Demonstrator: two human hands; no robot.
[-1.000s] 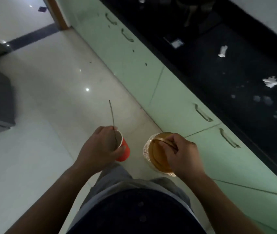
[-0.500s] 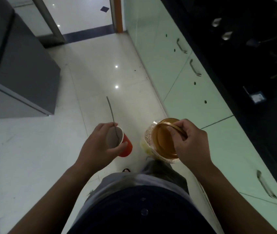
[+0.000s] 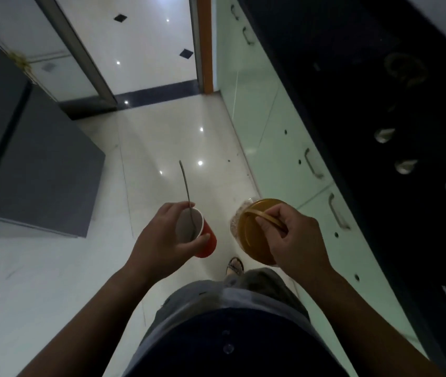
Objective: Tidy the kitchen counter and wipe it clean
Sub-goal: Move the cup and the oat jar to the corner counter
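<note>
— What's the left hand [image 3: 162, 240] got?
— It wraps a red cup [image 3: 207, 244], a spoon [image 3: 186, 186] standing inside.
— And the right hand [image 3: 295, 238]?
— It grips the handle [image 3: 247, 212] of a gold-lidded jar [image 3: 254, 240], just right of the cup; the dark table [image 3: 366, 91] lies further right.

My head camera looks steeply down: left hand [image 3: 162, 236] and right hand [image 3: 296, 238] close at centre, floor [image 3: 159, 137] above, surface [image 3: 374, 99] seemingly the dark right strip.
</note>
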